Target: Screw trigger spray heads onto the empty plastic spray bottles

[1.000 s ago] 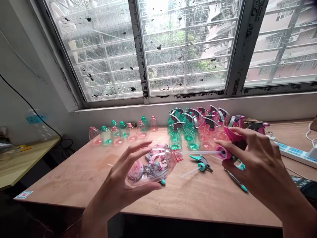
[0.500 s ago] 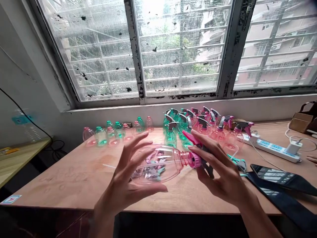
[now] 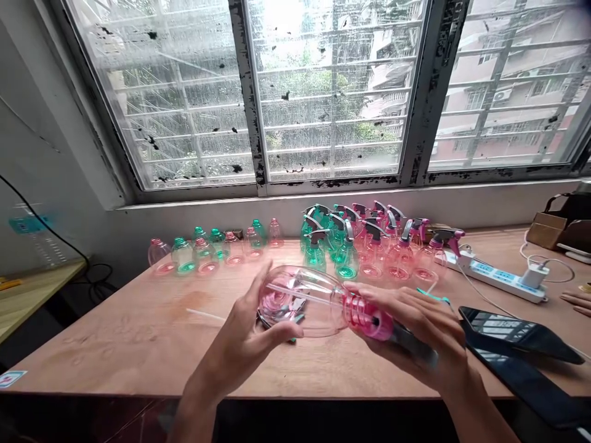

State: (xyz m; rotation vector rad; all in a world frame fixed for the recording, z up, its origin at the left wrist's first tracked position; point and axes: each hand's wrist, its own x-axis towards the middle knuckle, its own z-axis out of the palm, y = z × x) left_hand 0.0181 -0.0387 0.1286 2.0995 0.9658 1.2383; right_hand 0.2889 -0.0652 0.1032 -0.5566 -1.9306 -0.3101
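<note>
A clear pink spray bottle [image 3: 318,304] lies on its side in the air between my hands, its base toward the left. My left hand [image 3: 252,332] is wrapped round the base end, thumb in front. My right hand [image 3: 415,332] grips the spray head [image 3: 381,323] at the bottle's neck; its pink collar sits against the threads and the fingers hide most of the trigger. A thin dip tube runs inside the bottle. Behind it, partly seen through the plastic, is a heap of small parts [image 3: 293,338] on the table. A white tube [image 3: 205,315] lies left of my left hand.
Open-necked pink and green bottles [image 3: 207,255] stand at the back left. Several bottles with spray heads [image 3: 346,252] crowd the back middle. To the right are a power strip [image 3: 503,277], dark tablet-like devices [image 3: 521,335] and another person's hand [image 3: 577,301].
The bottle has turned so its neck points more toward me and down. My right hand has rolled over the spray head, and my left fingers have closed round the base.
</note>
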